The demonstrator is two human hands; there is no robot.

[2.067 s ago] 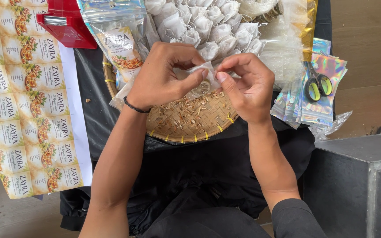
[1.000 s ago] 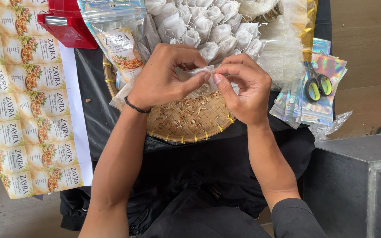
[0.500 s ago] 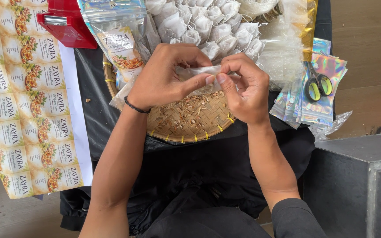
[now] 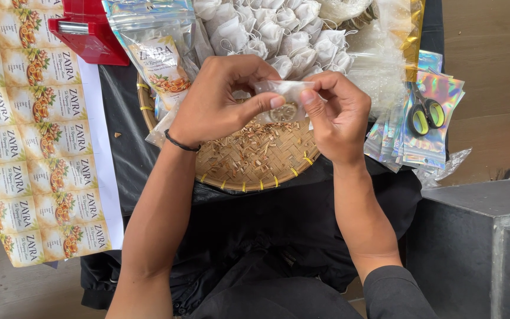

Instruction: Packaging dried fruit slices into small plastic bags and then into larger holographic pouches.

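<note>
1. Small white sachet (image 4: 284, 94): held between both hands above the woven tray (image 4: 255, 171), with a dried round slice visible through its thin wall at the lower edge.
2. Left hand (image 4: 216, 100): thumb and fingers are pinched together on the left end of the small white sachet. A dark band sits on the wrist.
3. Right hand (image 4: 340, 115): thumb and forefinger are clamped on the right end of the small white sachet, with the remaining fingers curled behind it.
4. Woven tray: round, with yellow stitches along the rim. It lies directly below the hands and carries loose dried chips and shreds.
5. Pile of filled white bags (image 4: 273, 29): drawstring type, heaped at the far edge of the woven tray, just beyond the hands.
6. Printed clear pouch (image 4: 154, 53): lies at the far left of the woven tray, beside the left hand.
7. Red device (image 4: 87, 29): sits at the far left, near the printed clear pouch.
8. Label sheet (image 4: 36, 130): rows of identical printed stickers, lying left of the woven tray.
9. Holographic pouches (image 4: 426, 124): stacked right of the woven tray, with scissors (image 4: 425, 115), green-handled, lying on top.
10. Grey block (image 4: 479, 242): stands at the lower right, well apart from the hands.
</note>
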